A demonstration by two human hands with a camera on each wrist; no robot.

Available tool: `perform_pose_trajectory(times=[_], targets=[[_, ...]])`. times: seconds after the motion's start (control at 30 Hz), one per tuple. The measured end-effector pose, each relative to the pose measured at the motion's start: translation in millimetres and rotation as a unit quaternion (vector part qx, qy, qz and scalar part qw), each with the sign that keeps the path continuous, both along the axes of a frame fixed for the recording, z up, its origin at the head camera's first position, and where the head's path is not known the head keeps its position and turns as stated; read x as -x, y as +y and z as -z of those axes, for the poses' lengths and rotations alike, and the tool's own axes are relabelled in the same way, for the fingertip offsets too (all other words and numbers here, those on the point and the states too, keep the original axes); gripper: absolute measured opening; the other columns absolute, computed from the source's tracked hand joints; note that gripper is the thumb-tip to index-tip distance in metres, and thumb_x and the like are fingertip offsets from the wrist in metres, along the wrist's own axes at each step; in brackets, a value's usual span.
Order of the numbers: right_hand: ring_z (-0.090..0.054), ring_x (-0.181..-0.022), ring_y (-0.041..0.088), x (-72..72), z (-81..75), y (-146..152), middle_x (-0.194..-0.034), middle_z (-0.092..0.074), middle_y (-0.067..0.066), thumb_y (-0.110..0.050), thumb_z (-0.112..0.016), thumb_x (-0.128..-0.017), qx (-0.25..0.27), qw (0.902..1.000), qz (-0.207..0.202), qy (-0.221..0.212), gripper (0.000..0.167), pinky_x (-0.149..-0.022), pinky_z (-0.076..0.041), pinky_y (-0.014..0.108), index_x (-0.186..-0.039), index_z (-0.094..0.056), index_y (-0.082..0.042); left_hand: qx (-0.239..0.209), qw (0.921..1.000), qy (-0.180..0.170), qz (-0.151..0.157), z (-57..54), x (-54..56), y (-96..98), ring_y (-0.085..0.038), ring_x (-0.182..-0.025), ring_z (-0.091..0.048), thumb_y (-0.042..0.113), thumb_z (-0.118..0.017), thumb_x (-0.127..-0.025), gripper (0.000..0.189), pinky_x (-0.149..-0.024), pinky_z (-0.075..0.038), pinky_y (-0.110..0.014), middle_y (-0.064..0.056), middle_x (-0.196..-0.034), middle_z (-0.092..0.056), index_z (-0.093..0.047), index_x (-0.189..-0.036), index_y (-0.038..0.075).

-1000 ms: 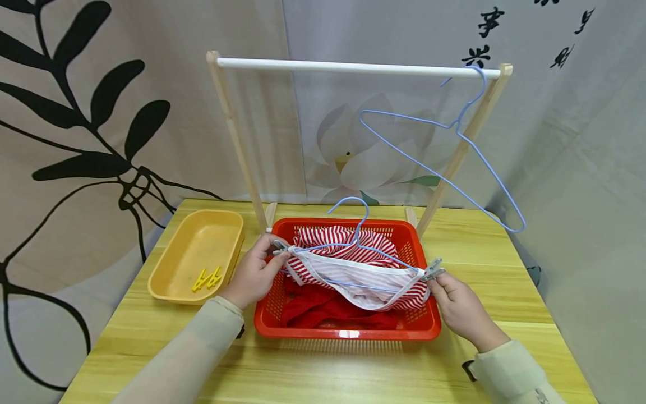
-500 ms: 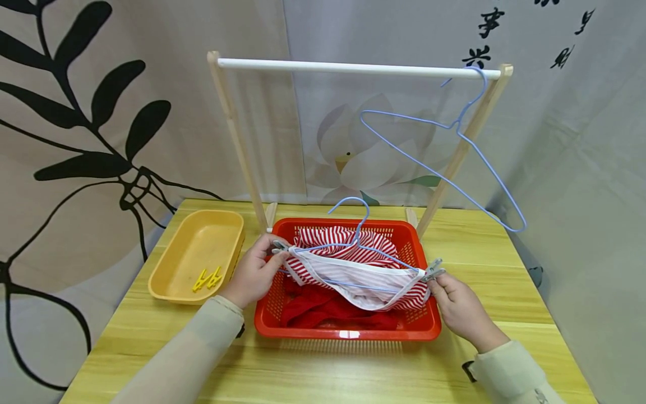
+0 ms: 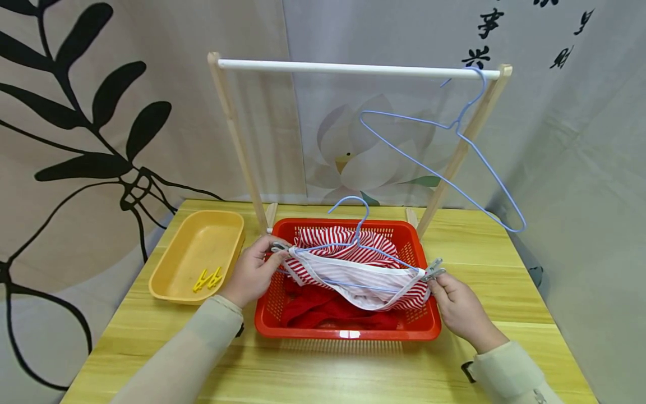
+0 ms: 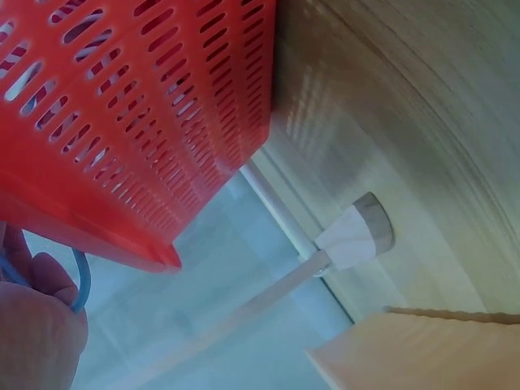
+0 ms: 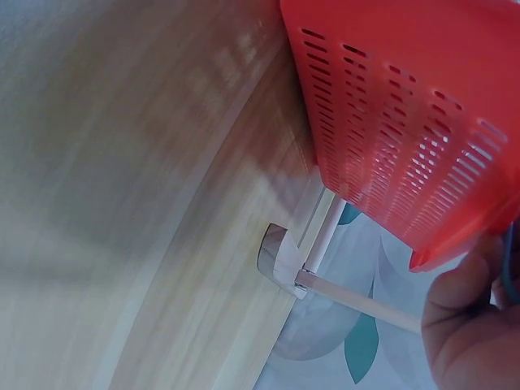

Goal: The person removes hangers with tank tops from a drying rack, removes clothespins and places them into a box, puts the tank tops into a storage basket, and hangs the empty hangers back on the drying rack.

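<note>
Wooden table (image 3: 323, 373) under hands. Clothes rack (image 3: 353, 68) beyond hands. Red perforated basket (image 3: 398, 335) between hands. Spare blue hanger (image 3: 458, 122) on rack, above right hand. Yellow tray (image 3: 202, 235) left of left hand. Striped garment (image 3: 363, 275) on blue clothes hanger (image 3: 368, 210) between hands, over basket. Left hand (image 3: 252, 273), right hand (image 3: 464, 308) each pinching grey clothespin (image 3: 433, 270) at garment's ends. Yellow clothespins (image 3: 207, 279) in tray.

There are two hands (image 3: 252, 273) (image 3: 465, 311), two hangers (image 3: 356, 242) (image 3: 458, 124), four clips (image 3: 432, 270) (image 3: 279, 247) (image 3: 202, 280) (image 3: 214, 278), one basket (image 3: 348, 335), one tray (image 3: 202, 241) and one rack (image 3: 353, 68).
</note>
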State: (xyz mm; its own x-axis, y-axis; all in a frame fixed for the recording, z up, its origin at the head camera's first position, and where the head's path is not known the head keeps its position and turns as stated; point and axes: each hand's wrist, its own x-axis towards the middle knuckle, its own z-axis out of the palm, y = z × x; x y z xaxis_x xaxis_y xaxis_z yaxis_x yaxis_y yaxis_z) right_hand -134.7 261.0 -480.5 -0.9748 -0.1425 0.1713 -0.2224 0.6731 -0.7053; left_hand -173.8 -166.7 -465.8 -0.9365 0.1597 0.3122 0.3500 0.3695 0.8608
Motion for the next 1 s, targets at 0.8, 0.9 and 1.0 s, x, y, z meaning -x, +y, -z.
perform_pose_trajectory(times=[0.8, 0.9, 1.0], targets=[[-0.051, -0.072, 0.003, 0.2, 3.8, -1.0, -0.093, -0.068, 0.009, -0.008, -0.054, -0.108, 0.010, 0.9998, 0.014, -0.008, 0.017, -0.061, -0.047, 0.025, -0.106, -0.071, -0.006, 0.006, 0.9994, 0.015, -0.032, -7.3, 1.1, -14.2, -0.007, -0.100, -0.064, 0.014, -0.067, -0.104, 0.010, -0.085, -0.055, -0.021, -0.005, -0.112, -0.072, -0.069, -0.113, 0.010], [-0.051, -0.072, 0.004, 0.1, 3.8, -1.4, -0.093, -0.068, 0.008, -0.008, -0.054, -0.108, 0.007, 0.9999, 0.014, -0.005, 0.017, -0.061, -0.047, 0.025, -0.104, -0.071, -0.007, 0.012, 0.9989, 0.010, -0.043, -10.1, 1.2, -18.3, -0.008, -0.099, -0.063, 0.015, -0.066, -0.104, 0.010, -0.083, -0.055, -0.020, -0.006, -0.111, -0.071, -0.067, -0.113, 0.010], [-0.052, -0.076, 0.004, 0.3, 4.5, -1.7, -0.094, -0.069, 0.007, -0.008, -0.054, -0.108, 0.000, 0.9999, 0.016, 0.001, 0.017, -0.065, -0.047, 0.025, -0.103, -0.071, -0.008, 0.020, 0.9984, -0.002, -0.054, -12.9, 1.3, -23.3, -0.011, -0.097, -0.063, 0.016, -0.065, -0.106, 0.011, -0.079, -0.057, -0.022, -0.006, -0.110, -0.069, -0.065, -0.115, 0.009]])
